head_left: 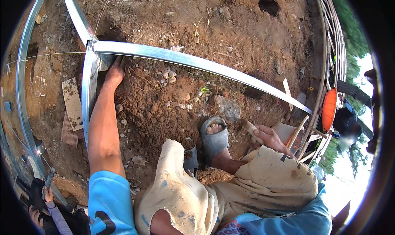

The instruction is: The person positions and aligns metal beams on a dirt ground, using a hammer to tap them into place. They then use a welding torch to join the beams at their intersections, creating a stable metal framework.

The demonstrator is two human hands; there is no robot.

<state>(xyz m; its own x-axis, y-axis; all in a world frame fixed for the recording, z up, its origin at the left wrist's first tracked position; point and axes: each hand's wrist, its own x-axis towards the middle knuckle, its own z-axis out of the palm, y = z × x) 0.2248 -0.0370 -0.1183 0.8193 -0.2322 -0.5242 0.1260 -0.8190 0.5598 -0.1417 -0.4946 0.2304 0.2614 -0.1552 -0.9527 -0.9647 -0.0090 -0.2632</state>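
Bright metal channels meet in a corner joint (pixel 91 45) at the upper left, with one long channel (pixel 177 56) running right just above the soil. My left hand (pixel 115 73) reaches down beside this corner, below the long channel. Its fingers are partly hidden at a small metal plate (pixel 106 62), so their grip does not show. Over by my right knee, my right hand (pixel 269 137) is closed around a pale wooden handle (pixel 252 130), whose far part is hidden. My sandalled foot (pixel 214 132) rests on the loose soil (pixel 156 119) between the hands.
Boards (pixel 72 99) lie left of the frame, near another long channel (pixel 24 87). A wood block (pixel 284 91) stands by the right end. A hole (pixel 268 3) opens at the top. At lower left, another person's hand (pixel 47 193) holds a tool near a bright spark (pixel 39 152).
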